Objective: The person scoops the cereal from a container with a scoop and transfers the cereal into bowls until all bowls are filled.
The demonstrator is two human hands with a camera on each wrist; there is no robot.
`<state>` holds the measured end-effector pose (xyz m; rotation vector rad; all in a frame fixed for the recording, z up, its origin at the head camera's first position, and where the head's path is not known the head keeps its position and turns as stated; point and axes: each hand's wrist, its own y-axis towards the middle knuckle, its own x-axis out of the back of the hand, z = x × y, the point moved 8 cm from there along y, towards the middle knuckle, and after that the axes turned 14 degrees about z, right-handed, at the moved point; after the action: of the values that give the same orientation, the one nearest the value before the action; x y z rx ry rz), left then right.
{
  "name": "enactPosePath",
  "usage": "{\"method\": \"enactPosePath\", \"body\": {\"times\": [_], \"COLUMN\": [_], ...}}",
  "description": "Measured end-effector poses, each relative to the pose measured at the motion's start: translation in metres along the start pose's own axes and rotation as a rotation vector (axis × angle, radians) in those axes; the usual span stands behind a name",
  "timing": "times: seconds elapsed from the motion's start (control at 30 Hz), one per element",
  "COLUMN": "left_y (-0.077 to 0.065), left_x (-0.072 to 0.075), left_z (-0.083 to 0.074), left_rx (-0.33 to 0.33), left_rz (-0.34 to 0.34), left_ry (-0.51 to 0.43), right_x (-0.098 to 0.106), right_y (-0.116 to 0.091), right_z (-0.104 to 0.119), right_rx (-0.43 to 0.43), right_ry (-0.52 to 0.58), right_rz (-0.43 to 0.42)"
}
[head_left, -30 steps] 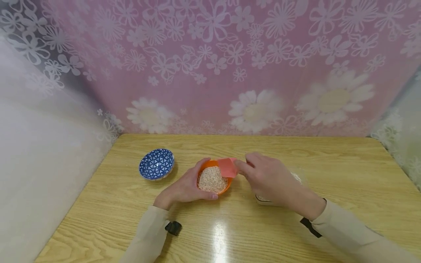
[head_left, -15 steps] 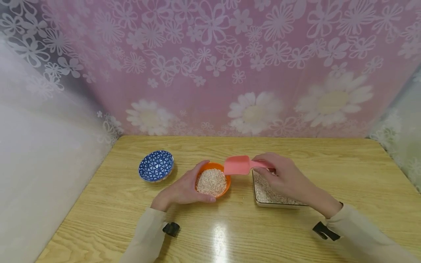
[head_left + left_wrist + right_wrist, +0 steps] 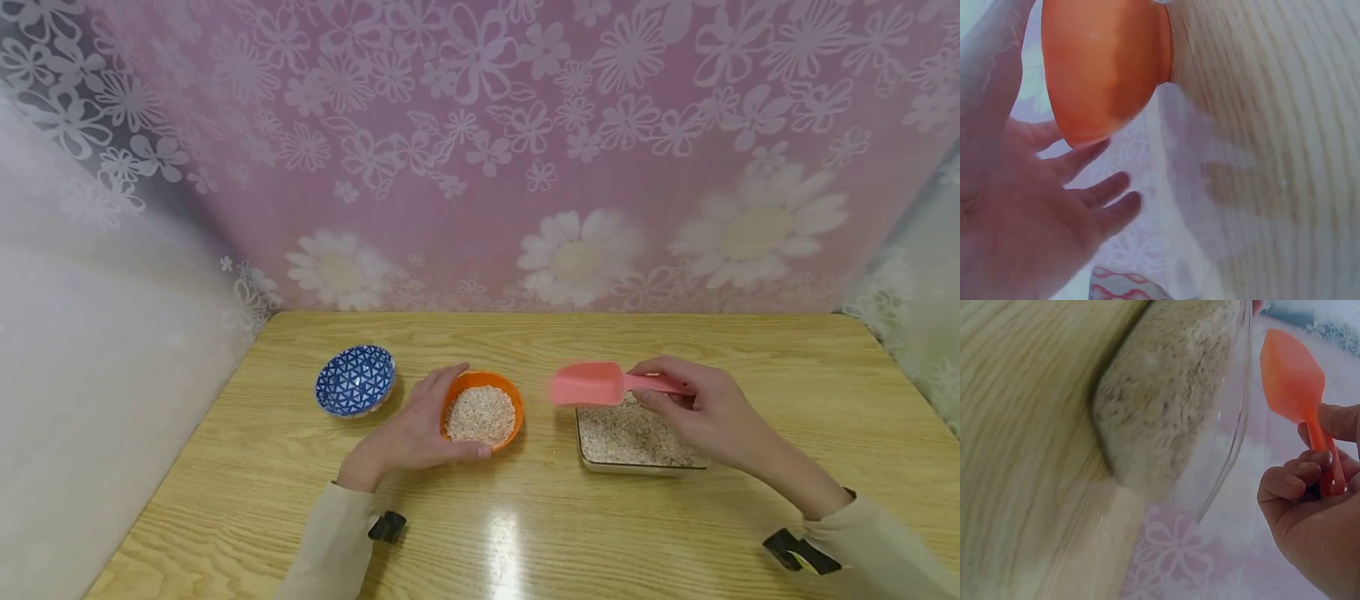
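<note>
Head view | left hand (image 3: 412,429) clasps orange bowl (image 3: 510,391) from its left | right hand (image 3: 717,417) grips pink scoop (image 3: 588,383) near grain-filled container (image 3: 637,468)

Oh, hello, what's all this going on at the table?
A person is working with pale flakes. Their right hand holds a pink scoop, which looks empty, up near a clear container of similar flakes. Their left hand is spread loosely around one side of an orange bowl with flakes in it. A blue-and-white bowl stands off to the left on the wooden table, untouched.
</note>
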<state>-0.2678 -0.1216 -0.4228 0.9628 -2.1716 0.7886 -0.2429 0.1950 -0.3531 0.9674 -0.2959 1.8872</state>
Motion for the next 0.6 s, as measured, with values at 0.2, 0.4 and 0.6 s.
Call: {"method": "enactPosePath", "body": {"times": [0.2, 0.4, 0.6], "left_y": [-0.004, 0.003, 0.012], "left_x": [0.009, 0.002, -0.006], "left_z": [-0.021, -0.040, -0.060], "left_rx": [-0.090, -0.136, -0.181], "left_rz": [-0.145, -0.128, -0.101], "left_ry": [0.011, -0.016, -0.036], "right_x": [0.005, 0.007, 0.005], "right_y": [-0.014, -0.024, -0.028], "right_z": [-0.015, -0.027, -0.036], "right_rx": [-0.045, -0.066, -0.080], "right_ry": [0.021, 0.005, 0.009], "right_rz": [0.008, 0.003, 0.018]}}
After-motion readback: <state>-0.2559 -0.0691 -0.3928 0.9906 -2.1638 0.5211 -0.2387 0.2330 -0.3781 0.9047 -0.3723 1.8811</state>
